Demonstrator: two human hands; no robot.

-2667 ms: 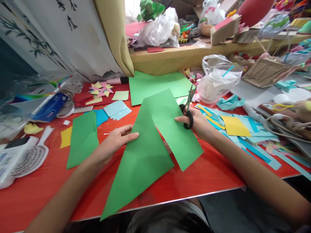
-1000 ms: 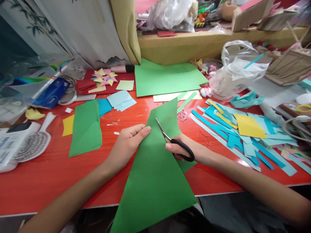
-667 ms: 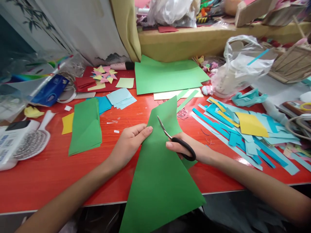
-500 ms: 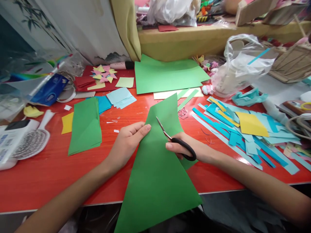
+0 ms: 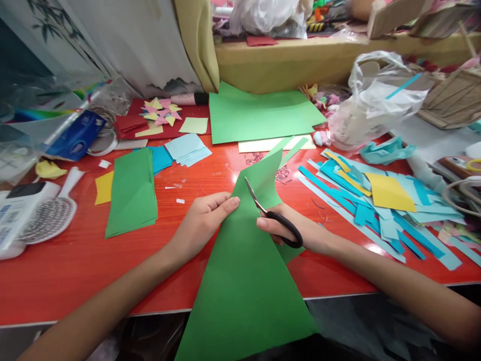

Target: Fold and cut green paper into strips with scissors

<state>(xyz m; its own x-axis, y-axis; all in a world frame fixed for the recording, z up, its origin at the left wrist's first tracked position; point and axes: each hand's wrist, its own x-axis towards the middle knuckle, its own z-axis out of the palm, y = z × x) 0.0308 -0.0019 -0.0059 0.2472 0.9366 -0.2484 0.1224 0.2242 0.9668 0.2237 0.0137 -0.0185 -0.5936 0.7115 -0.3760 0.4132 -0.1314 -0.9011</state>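
A large sheet of green paper (image 5: 248, 286) hangs over the table's front edge, its far end bent upward. My left hand (image 5: 205, 215) pinches the sheet's left edge between thumb and fingers. In my right hand (image 5: 289, 228) is a pair of scissors (image 5: 284, 224) with black handles, held with the thumb and fingers closed around them. One blade shows above the paper, pointing away and to the left; the other blade is hidden below the sheet. The cut line in the paper runs close to the left hand's fingertips.
Left of the hands lie stacked green paper pieces (image 5: 132, 193), light blue squares (image 5: 188, 149) and a hairbrush (image 5: 50, 218). Blue paper strips (image 5: 376, 210) are heaped at right. Behind are light green sheets (image 5: 263, 115) and a plastic bag with a cup (image 5: 368, 105). The table (image 5: 82, 281) is red.
The far end of the green sheet has bent and swung right. My left hand has shifted slightly right along with the paper, while the scissors stay nearly in place.
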